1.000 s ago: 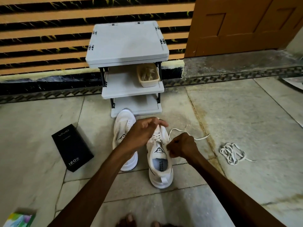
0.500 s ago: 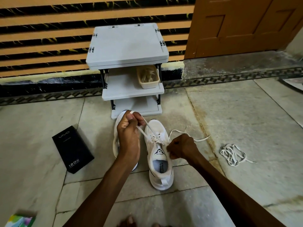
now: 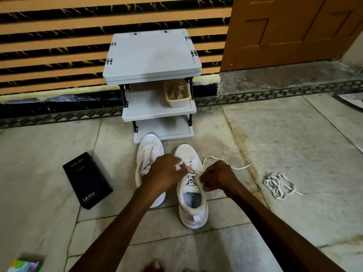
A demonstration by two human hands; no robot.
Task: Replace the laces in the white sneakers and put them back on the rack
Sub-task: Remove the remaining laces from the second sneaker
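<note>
Lace [image 3: 225, 163] pinched between fingers [image 3: 203, 178] over right sneaker [image 3: 191, 193].

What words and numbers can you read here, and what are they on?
"VIVO" and "120W": on the black box.
"SPEED": tongue of the right sneaker.
"SPEED & FLEXIBLE": its insole, the middle sign blurred.
Tongue label of the left sneaker: partly hidden by the left hand, unreadable.
Colourful box: too blurred.

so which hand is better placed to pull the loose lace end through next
Right. The right hand sits at the right sneaker's eyelets, and the loose lace end trails just beyond it. The left hand is across the shoe, pinching the other strand.
</note>
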